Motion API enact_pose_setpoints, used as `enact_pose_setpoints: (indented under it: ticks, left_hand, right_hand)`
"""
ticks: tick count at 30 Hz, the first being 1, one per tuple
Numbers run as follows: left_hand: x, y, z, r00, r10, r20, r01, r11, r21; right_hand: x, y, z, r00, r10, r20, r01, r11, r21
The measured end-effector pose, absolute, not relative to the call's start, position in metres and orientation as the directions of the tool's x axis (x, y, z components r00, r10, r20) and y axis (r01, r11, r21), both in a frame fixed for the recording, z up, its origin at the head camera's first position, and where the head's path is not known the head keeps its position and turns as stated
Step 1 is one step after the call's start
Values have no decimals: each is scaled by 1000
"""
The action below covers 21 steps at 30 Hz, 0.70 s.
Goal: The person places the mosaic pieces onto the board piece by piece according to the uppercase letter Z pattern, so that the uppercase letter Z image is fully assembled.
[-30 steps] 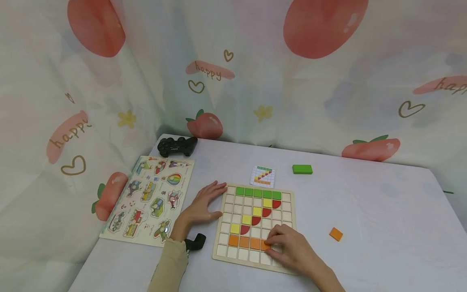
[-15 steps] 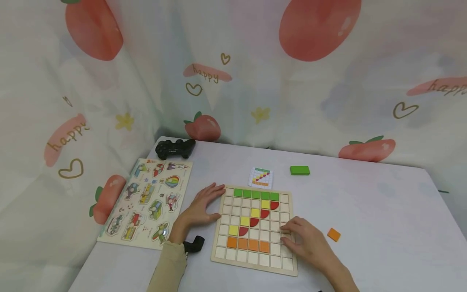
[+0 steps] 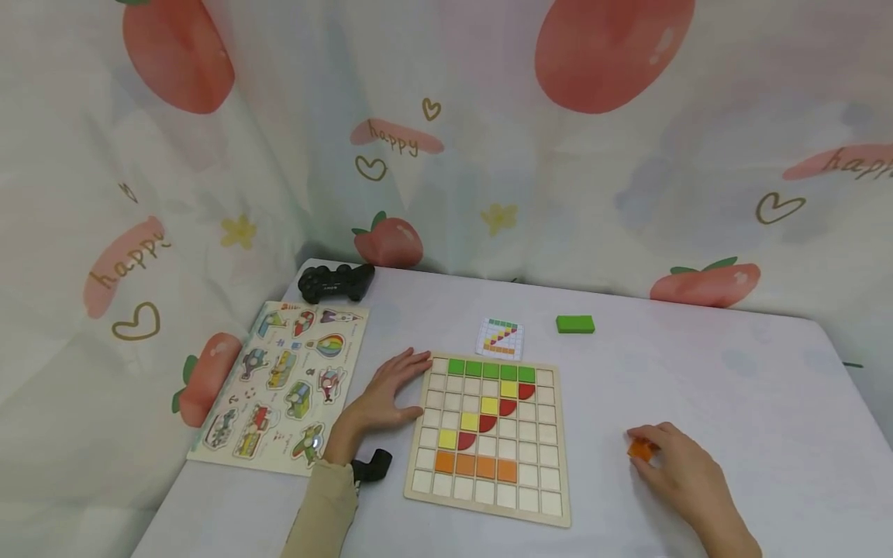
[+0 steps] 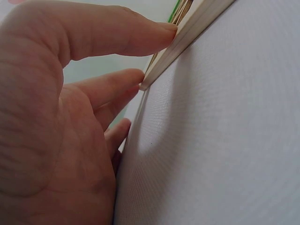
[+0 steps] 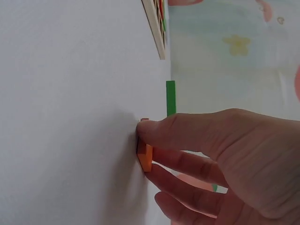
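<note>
My right hand (image 3: 687, 473) pinches an orange square tile (image 5: 146, 157) between thumb and fingers, low over the white table to the right of the board. A wooden grid board (image 3: 551, 480) lies in the middle. On it are a green row (image 3: 491, 369) at the top, a diagonal of yellow squares (image 3: 470, 421) with red quarter-round pieces (image 3: 487, 424), and an orange row (image 3: 476, 466) near the bottom. My left hand (image 3: 384, 395) lies with fingers extended at the board's left edge; in the left wrist view its thumb and fingertips meet the wooden side (image 4: 187, 40).
A small pattern card (image 3: 499, 339) lies behind the board, with a green block (image 3: 575, 325) to its right. On the left are a picture puzzle board (image 3: 279, 387) and a black game controller (image 3: 336, 284). A printed curtain (image 3: 488, 155) hangs behind the table.
My right hand has left the orange row on the board, moved right and taken hold of the loose orange tile. My left hand stays at the board's edge.
</note>
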<state>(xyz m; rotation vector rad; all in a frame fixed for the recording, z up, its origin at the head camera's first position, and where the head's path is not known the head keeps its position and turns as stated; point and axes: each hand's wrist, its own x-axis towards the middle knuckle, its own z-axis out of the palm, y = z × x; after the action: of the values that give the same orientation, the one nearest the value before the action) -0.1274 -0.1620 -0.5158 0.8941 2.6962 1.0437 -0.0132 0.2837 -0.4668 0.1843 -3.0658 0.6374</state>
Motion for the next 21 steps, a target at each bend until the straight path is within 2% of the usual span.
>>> enact_pose_setpoints:
  ticks: [5, 10, 12, 15, 21]
  left_hand:
    - [-127, -161, -515, -812, 571, 120, 498, 571, 652]
    - [-128, -165, -515, -820, 560, 119, 491, 579, 651]
    - [-128, -167, -515, -822, 557, 120, 488, 580, 652]
    - [-129, -167, -515, -815, 568, 110, 488, 573, 659]
    - [-130, -164, -516, -807, 582, 95, 492, 577, 652]
  right_hand:
    - [-14, 261, -468, -979, -138, 149, -187, 894, -407]
    - [-17, 211, -479, -897, -331, 293, -437, 767, -470]
    - [-16, 193, -483, -858, -411, 308, -513, 700, -497]
    - [-14, 177, -485, -826, -470, 311, -562, 642, -522]
    - [-13, 172, -482, -826, -494, 273, -557, 633, -538]
